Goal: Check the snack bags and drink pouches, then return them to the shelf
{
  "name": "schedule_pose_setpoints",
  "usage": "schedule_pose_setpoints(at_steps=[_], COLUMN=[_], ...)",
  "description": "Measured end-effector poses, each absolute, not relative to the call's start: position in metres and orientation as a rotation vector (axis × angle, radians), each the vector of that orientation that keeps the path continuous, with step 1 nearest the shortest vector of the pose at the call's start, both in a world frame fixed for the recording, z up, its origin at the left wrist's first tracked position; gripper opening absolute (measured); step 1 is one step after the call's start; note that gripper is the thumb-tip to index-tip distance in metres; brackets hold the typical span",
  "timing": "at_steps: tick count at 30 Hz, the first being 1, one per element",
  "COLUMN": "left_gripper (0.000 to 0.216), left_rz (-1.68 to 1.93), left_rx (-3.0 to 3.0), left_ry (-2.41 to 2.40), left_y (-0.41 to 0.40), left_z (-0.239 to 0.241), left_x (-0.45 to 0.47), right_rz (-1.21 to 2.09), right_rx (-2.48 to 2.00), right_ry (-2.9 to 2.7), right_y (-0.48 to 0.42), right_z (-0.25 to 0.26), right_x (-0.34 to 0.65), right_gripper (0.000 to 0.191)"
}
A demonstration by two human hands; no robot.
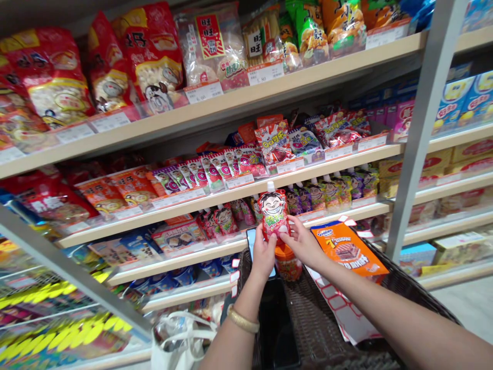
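A red jelly drink pouch (272, 208) with a white spout cap and a grinning cartoon face is held upright between both hands. My left hand (263, 251) grips its lower left side, thumb on the front. On the other side, my right hand (302, 241) is closed on the pouch's lower right edge. Just below them, an orange-lidded jar (288, 264) stands in a dark brown woven basket (319, 329). Beside the jar in the basket are an orange Ovaltine snack bag (348, 249) and a black phone-like slab (278, 324).
Shelves with packaged snacks rise in front, including red puff bags (154, 56) and small candy packets (271, 141). More spouted pouches (316, 192) line a lower shelf. A grey metal post (427, 123) stands to the right. A white tote bag (181, 339) is at lower left.
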State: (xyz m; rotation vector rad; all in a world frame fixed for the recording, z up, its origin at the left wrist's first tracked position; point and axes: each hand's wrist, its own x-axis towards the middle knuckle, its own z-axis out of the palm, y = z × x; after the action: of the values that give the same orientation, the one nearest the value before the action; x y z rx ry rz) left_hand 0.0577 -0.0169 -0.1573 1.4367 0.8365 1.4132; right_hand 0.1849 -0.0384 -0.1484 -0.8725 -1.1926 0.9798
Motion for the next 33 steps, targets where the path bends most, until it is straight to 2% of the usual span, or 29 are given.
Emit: schedule_pose_setpoints(at_steps=[33], left_gripper=[0.055], left_rz=[1.375], left_rx=[1.433], left_ry=[0.897], left_y=[-0.020], left_z=[-0.146], left_x=[0.056], right_rz=[0.981], right_rx=[-0.875], right_ry=[-1.215], right_y=[-0.037], right_z=[-0.149], right_x=[0.184], right_gripper=[0.050])
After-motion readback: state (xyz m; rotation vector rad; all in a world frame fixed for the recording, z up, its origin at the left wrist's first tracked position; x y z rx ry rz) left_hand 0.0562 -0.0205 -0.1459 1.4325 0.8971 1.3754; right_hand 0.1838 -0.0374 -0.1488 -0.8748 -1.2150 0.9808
